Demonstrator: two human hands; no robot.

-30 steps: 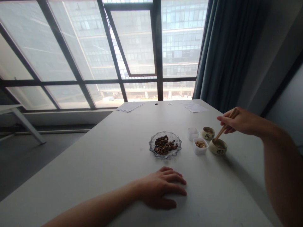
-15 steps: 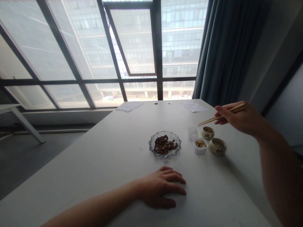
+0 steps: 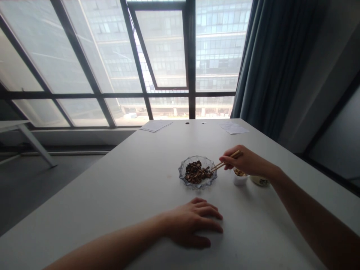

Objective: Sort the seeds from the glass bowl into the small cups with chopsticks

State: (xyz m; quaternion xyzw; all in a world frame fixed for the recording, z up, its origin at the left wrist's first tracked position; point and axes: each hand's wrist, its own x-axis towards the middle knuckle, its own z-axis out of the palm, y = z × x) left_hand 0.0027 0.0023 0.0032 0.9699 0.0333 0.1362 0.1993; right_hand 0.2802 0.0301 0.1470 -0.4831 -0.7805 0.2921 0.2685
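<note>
My right hand (image 3: 236,159) grips a pair of wooden chopsticks (image 3: 222,162). Their tips reach over the right rim of a scalloped glass bowl (image 3: 182,180) and meet the dark brown, seed-like pieces (image 3: 197,172) heaped in it; I cannot tell whether a piece is pinched. Nearer to me, my left hand (image 3: 194,221) lies flat on the white table, fingers spread, holding nothing. A small white plastic cup (image 3: 240,180) with pale brown nuts or seeds stands below my right hand. Beside it is a cream ceramic cup (image 3: 260,181) with a dark character, partly covered by my wrist.
Papers lie at the far left (image 3: 156,126) and a paper sheet (image 3: 234,128) at the far right of the table (image 3: 135,176). Behind are windows, one tilted, and a dark blue curtain (image 3: 258,67). Another table (image 3: 14,125) stands at left.
My right hand has moved left and down from above the cups, bringing the chopstick tips into the glass bowl. It now hides the back cups. My left hand has stayed in place.
</note>
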